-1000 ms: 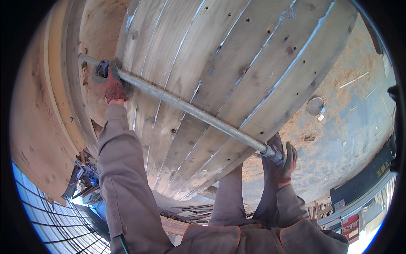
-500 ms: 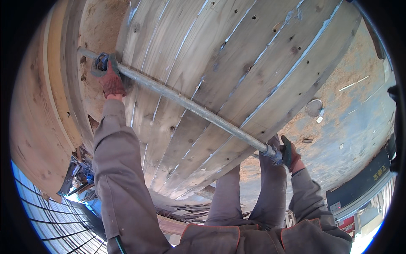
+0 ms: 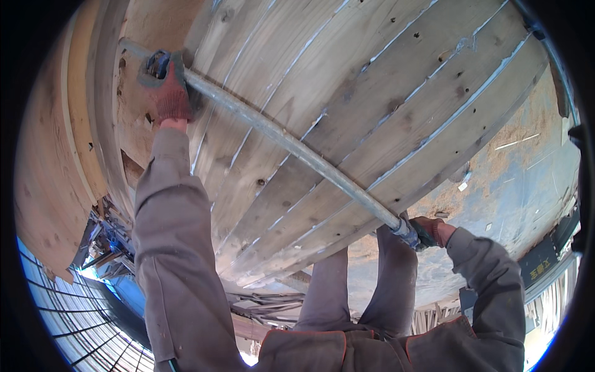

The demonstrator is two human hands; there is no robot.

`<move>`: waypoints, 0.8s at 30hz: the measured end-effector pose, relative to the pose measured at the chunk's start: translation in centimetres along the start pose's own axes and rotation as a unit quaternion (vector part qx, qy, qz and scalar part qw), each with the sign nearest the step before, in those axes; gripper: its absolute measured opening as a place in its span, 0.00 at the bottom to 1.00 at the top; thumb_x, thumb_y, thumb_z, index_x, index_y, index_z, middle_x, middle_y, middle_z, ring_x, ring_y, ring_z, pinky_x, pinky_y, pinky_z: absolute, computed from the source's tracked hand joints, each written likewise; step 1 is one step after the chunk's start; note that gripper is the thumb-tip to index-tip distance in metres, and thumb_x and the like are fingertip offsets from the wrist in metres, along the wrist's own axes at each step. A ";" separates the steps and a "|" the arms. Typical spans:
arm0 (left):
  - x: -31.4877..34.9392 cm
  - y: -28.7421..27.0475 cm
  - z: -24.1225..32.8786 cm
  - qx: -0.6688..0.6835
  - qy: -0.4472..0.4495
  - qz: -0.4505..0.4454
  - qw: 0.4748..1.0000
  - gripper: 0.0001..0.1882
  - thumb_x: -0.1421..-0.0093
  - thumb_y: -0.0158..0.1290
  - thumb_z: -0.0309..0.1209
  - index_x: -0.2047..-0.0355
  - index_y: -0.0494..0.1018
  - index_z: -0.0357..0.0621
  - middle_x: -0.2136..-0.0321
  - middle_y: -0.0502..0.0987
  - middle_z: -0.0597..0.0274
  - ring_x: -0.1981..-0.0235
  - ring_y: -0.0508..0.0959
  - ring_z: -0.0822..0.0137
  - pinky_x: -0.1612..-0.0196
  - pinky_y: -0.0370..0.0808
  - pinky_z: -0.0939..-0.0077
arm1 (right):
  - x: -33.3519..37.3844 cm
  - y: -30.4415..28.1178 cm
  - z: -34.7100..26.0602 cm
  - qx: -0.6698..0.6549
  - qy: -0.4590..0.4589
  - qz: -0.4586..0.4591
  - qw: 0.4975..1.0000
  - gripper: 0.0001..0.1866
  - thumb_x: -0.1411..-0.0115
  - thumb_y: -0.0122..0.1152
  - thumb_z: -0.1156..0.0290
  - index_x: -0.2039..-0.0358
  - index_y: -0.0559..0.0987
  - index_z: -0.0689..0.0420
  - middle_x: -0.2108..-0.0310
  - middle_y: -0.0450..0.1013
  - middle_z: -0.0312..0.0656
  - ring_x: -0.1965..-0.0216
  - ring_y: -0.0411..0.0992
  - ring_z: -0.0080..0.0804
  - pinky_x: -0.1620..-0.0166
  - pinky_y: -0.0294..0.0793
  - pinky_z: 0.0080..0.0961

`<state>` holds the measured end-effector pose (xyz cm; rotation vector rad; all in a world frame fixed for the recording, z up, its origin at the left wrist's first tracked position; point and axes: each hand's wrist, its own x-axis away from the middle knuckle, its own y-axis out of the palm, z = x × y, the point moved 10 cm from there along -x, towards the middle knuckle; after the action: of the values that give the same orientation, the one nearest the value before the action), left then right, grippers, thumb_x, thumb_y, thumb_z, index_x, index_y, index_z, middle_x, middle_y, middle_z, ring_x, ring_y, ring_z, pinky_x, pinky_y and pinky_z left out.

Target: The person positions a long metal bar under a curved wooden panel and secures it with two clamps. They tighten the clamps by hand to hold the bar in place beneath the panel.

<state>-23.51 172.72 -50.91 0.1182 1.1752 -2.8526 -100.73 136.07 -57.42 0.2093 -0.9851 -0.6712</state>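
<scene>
A long grey pipe clamp (image 3: 291,144) lies slantwise across a panel of glued boards (image 3: 273,80), with pale glue lines along the seams. My left hand (image 3: 168,90), in a red glove with a dark grey palm, is closed around the clamp's blue sliding jaw (image 3: 158,64) beyond the panel's left edge. At the pipe's near right end, my gloved right hand (image 3: 430,232) is closed on the screw end (image 3: 406,233) of the clamp. That end juts past the panel's right edge, over my legs. The fingers of the right hand are partly hidden.
Thick curved-looking planks (image 3: 68,124) stand along the left. Sawdust and wood scraps lie on the floor (image 3: 496,192) at the right. Wood offcuts (image 3: 266,308) are piled behind my legs (image 3: 393,273). A dark box (image 3: 539,265) sits at the lower right.
My right hand has turned at the clamp's screw end, and its forearm has swung outward to the right. The left hand and blue jaw sit slightly higher in view; the panel appears shifted right.
</scene>
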 end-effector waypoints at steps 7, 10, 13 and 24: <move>2.1 0.0 4.2 0.010 -0.034 0.043 0.998 0.47 0.38 0.67 0.44 0.28 0.55 0.37 0.33 0.69 0.53 0.32 0.68 0.55 0.29 0.63 0.63 | 10.2 3.3 -0.3 0.096 -0.529 0.344 0.770 0.24 0.29 0.59 0.67 0.35 0.73 0.58 0.39 0.74 0.46 0.41 0.74 0.35 0.41 0.75 0.30; 5.6 -1.4 11.3 -0.362 0.044 0.114 0.924 0.52 0.43 0.70 0.50 0.29 0.57 0.39 0.31 0.65 0.51 0.29 0.62 0.50 0.27 0.59 0.55 | 10.8 4.7 1.0 0.172 -0.588 0.401 0.681 0.27 0.37 0.66 0.75 0.37 0.74 0.61 0.44 0.76 0.49 0.40 0.74 0.41 0.40 0.74 0.36; 11.6 3.2 18.0 -0.470 0.240 -0.025 0.849 0.53 0.46 0.72 0.52 0.29 0.58 0.40 0.31 0.63 0.49 0.29 0.61 0.46 0.29 0.58 0.50 | 8.0 2.2 1.2 0.226 -0.577 0.480 0.621 0.31 0.39 0.62 0.76 0.35 0.71 0.62 0.39 0.71 0.55 0.39 0.73 0.50 0.39 0.73 0.40; 25.9 10.5 24.5 -0.241 0.242 -0.110 0.934 0.40 0.42 0.66 0.44 0.32 0.66 0.46 0.34 0.68 0.45 0.35 0.69 0.40 0.33 0.66 0.48 | 1.2 -0.1 0.6 0.104 -0.599 0.457 0.649 0.23 0.34 0.59 0.59 0.44 0.73 0.60 0.54 0.72 0.55 0.53 0.73 0.51 0.53 0.75 0.46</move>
<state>-49.70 147.45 -43.29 0.7397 2.0615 -2.6791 -100.86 135.34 -56.26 -0.6382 -2.2139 0.4091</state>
